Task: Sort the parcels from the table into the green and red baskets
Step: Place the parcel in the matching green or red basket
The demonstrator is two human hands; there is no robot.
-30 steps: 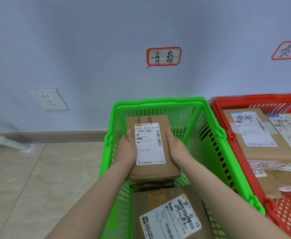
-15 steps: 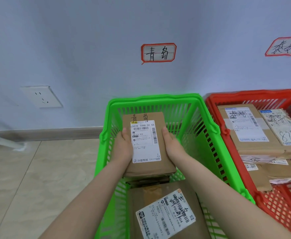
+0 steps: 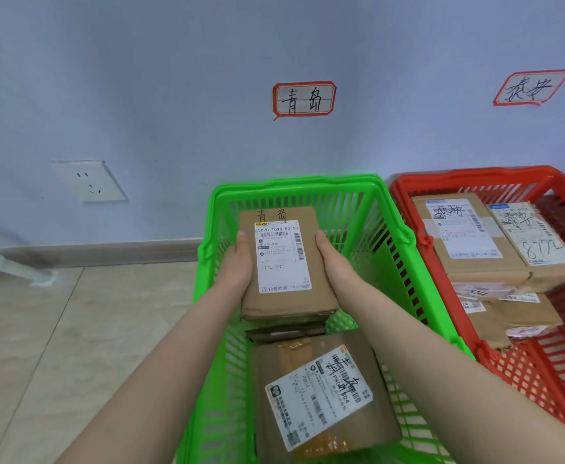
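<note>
Left hand (image 3: 237,264) and right hand (image 3: 334,264) clasp the parcel (image 3: 284,262) by its long edges, level and label up, low in the far end of the green basket (image 3: 294,183); its handwriting matches the wall sign (image 3: 304,99) above, so right bin, I'd say
</note>
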